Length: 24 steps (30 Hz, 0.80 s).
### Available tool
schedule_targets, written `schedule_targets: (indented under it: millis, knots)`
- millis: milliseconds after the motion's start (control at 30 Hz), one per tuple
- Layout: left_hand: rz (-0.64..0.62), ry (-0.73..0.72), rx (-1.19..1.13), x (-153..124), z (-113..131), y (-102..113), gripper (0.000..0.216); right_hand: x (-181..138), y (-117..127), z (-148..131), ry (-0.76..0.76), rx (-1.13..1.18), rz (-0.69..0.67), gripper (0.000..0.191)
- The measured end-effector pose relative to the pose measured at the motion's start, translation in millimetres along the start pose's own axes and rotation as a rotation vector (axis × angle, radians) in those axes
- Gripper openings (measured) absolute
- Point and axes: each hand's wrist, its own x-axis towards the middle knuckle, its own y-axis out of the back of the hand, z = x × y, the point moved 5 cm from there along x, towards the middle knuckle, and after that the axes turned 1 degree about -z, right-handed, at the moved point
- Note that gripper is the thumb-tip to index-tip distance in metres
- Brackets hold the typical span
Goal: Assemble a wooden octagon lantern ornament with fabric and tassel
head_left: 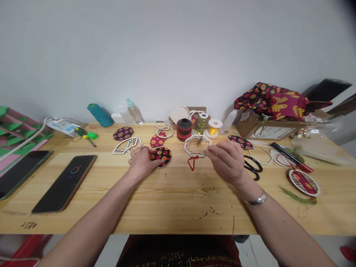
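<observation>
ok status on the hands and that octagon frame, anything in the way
Left hand resting on fabric disc, grip unclear. Right hand pinching octagon frame, red thread at its lower edge. Scissors just beyond right hand.

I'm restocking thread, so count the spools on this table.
4. A teal spool lies at the back left; a black-and-red spool, a green spool and a yellow spool stand side by side at the back middle. More may hide in the box.

On table [178,202]: handwritten marking [28,224], maybe "2570", unclear; box label [271,132] print illegible.
</observation>
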Motion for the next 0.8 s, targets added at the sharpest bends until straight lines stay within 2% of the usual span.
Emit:
schedule_targets:
  millis: [200,633,800]
  knots:
    - [-0.067,0.013,0.168,-9.3,8.9,-0.9,0.042,-2.5,-9.4,-1.2,0.006,0.011,-0.064,0.018]
    - [-0.1,-0.053,0.165,-19.2,13.3,-4.7,0.045,-9.4,-32.5,-3.2,-0.009,0.021,-0.247,0.014]
    - [-0.076,-0.07,0.1,-19.8,9.9,-4.6,0.042,-13.2,-40.4,-2.8,-0.015,0.072,-0.366,0.015]
